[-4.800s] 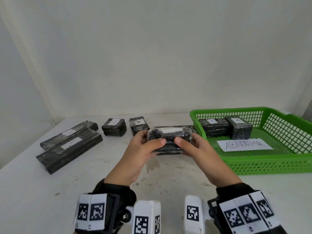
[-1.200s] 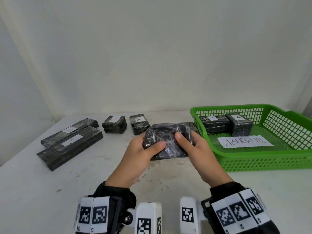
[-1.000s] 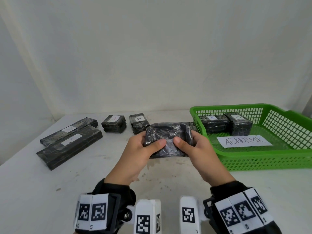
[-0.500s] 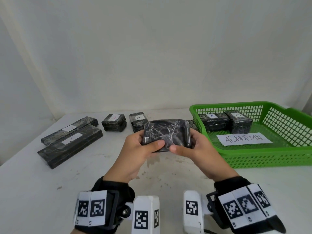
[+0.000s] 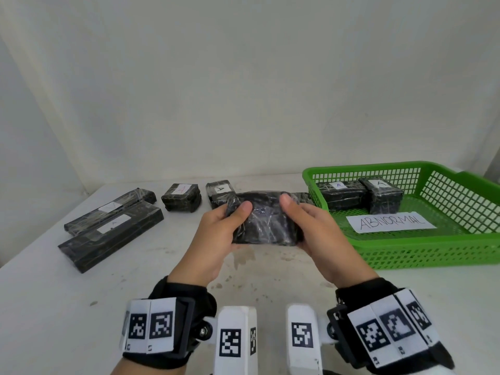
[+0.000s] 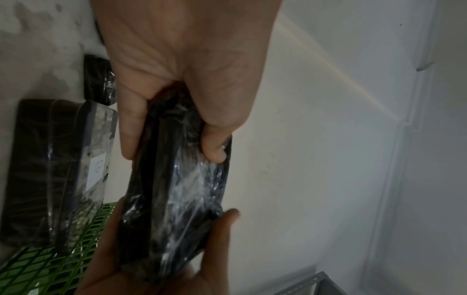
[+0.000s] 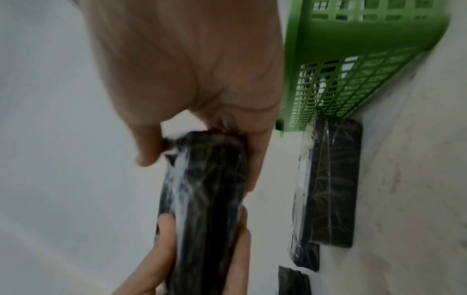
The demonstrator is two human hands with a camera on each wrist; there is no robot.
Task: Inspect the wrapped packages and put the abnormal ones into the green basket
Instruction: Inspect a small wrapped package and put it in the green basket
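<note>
Held clear above the middle of the bench (image 5: 81, 307), the film-wrapped package (image 5: 266, 226) is pinched at its ends by left hand (image 5: 216, 239) and right hand (image 5: 322, 234); probably light, stiff and slippery, best gripped by the short ends.

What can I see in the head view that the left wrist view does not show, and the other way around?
Only the head view shows the two long packages at the left of the table, the ABNORMAL paper sign, the two packages lying inside the green basket, and the wrist cameras. Only the left wrist view shows the left palm from below and the film's shiny wrinkles on the held package close up. Both show the left hand and right hand gripping that package at its ends, and part of the basket.
</note>
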